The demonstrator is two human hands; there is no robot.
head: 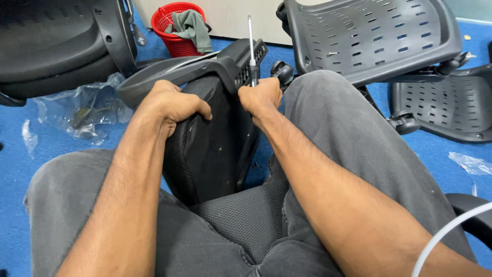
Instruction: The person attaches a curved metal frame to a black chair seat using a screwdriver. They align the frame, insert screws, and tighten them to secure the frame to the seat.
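Gripping chair back (pixel 215 149) edge, left hand (pixel 171 105); right hand (pixel 261 96) clasps screwdriver (pixel 251 48).

The single head-worn camera looks steeply down from close above; it faces forward over the lap, both hands gripping mid-frame, blue floor (pixel 15 169) beyond them.

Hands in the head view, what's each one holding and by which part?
Right hand grips the screwdriver by its handle; left hand grips the black chair part at its upper edge.
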